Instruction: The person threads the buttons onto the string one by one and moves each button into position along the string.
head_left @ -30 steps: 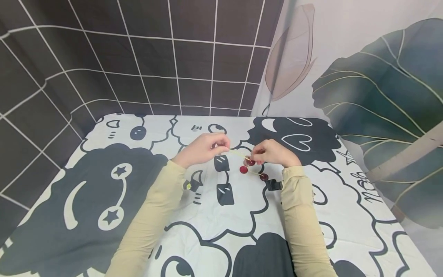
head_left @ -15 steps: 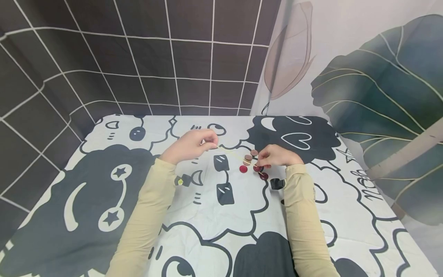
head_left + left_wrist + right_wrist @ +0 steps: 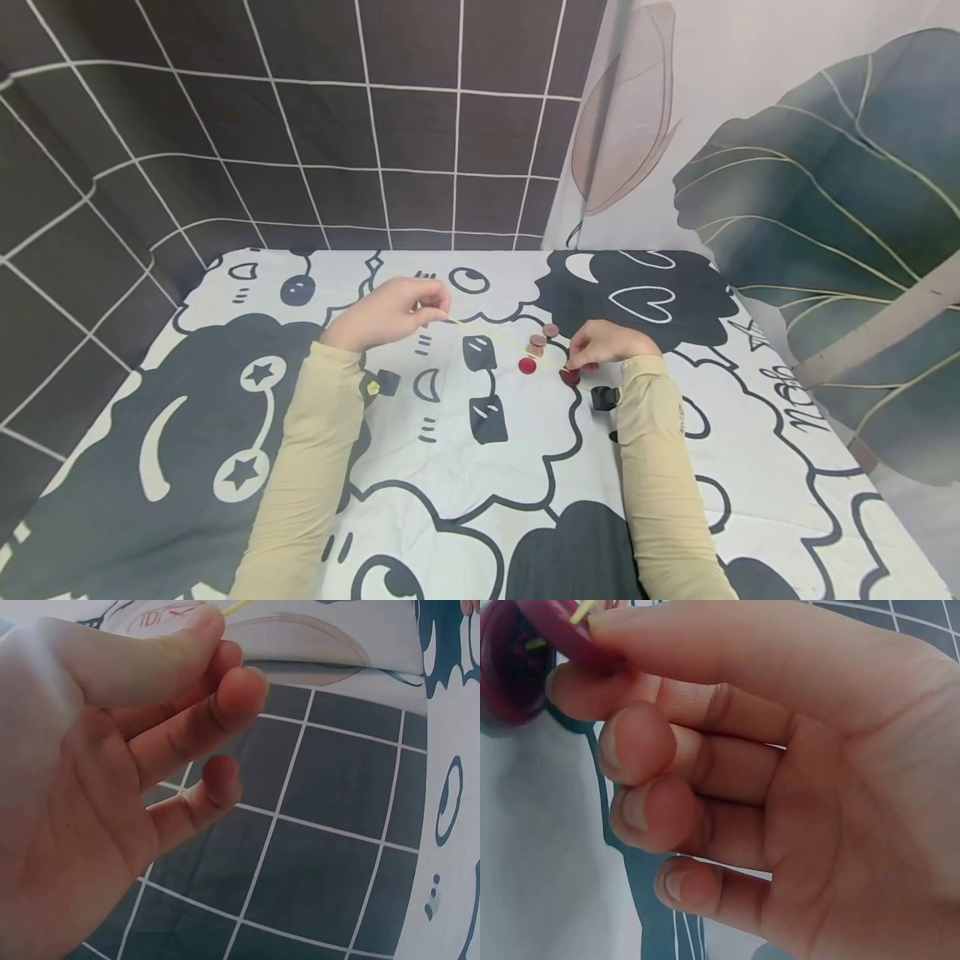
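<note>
A thin yellow string point(image 3: 487, 332) stretches between the two hands. Its end is pinched by the left hand point(image 3: 386, 312) between thumb and index finger, the other fingers loosely bent; the left wrist view shows a short piece of string point(image 3: 235, 608) at the fingertips. The right hand point(image 3: 606, 342) pinches a dark red button-like disc point(image 3: 566, 634), and the string passes through it. Close beside that is a second dark red disc point(image 3: 506, 671) with yellow string at its middle. In the head view the dark red discs point(image 3: 570, 377) overlap under the right fingertips.
A bright red disc point(image 3: 527, 366) lies on the patterned cloth point(image 3: 517, 467), left of the right hand. Several pinkish-brown discs point(image 3: 537, 342) are just behind it. A dark gridded curtain point(image 3: 337, 125) hangs behind, with a leaf-print curtain point(image 3: 817, 208) at the right.
The left hand has moved left, drawing out more string between the hands. The right hand has shifted slightly right and nearer with its disc, uncovering the pinkish-brown discs.
</note>
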A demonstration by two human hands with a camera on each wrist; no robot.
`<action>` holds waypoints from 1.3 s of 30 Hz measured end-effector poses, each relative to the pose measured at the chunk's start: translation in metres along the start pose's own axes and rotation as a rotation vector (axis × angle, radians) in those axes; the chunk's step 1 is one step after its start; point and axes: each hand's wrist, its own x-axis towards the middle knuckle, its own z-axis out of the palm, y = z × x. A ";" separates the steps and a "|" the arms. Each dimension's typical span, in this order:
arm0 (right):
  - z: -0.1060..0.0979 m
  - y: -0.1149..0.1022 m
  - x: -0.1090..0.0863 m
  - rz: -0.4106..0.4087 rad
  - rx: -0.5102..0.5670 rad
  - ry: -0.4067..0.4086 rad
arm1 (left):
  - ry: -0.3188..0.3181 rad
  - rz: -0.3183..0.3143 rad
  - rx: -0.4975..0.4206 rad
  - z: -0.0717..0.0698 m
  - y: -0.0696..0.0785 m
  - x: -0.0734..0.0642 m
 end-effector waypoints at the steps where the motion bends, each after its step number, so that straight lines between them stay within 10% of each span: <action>1: 0.000 0.000 -0.001 0.012 0.006 0.000 | -0.001 -0.003 0.002 -0.001 0.000 -0.001; 13: -0.005 0.002 -0.004 0.030 -0.004 0.055 | -0.004 -0.003 0.005 -0.002 0.000 -0.001; 22: -0.005 -0.044 -0.001 -0.277 0.057 0.312 | 0.118 0.106 0.023 0.018 0.008 0.013; 31: 0.000 -0.084 -0.005 -0.439 0.369 0.127 | 0.397 0.254 0.050 0.037 0.015 0.026; 39: -0.003 -0.081 -0.008 -0.410 0.479 0.226 | 0.362 0.264 0.049 0.046 0.017 0.030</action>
